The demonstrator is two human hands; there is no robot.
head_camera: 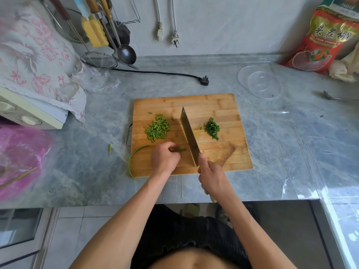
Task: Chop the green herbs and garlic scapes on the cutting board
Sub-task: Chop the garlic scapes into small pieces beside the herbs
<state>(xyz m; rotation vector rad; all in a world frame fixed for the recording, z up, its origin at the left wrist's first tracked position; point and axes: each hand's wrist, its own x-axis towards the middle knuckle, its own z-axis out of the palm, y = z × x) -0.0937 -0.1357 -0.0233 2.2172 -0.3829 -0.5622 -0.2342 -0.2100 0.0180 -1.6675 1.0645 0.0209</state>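
Bamboo is the landmark here: a slatted cutting board (213, 105) on grey marbled counter, and everything below is placed from it. Over the board's near edge the right hand (212, 177) is wrapped round the handle of a cleaver (189, 136), one finger laid forward up the metal where handle meets blade; the blade runs from that near edge diagonally toward the board's middle, edge down at or just above the wood. Just left of the blade, on the near-left part of the board, the left hand (165, 158) has its fingers curled over and pinning a garlic scape (136, 155), whose cut end peeks out beside the steel while its long tail curves off the board's left edge and back along the near-left corner. Further in, left of the blade, lies a heap of chopped scape pieces (157, 129); right of the blade, a smaller pile of finely chopped herbs (212, 129). I judge the herbs finished and the scape-cutting in hand, with one stalk left. The next stroke calls for feeding the stalk toward the blade in short, even steps, knuckles kept ahead of the fingertips. Off the left edge a stray green trimming (110, 149) lies on the counter. Beyond the far-right corner lies a clear plastic lid (259, 82); beyond the far edge, a black plug (204, 80).
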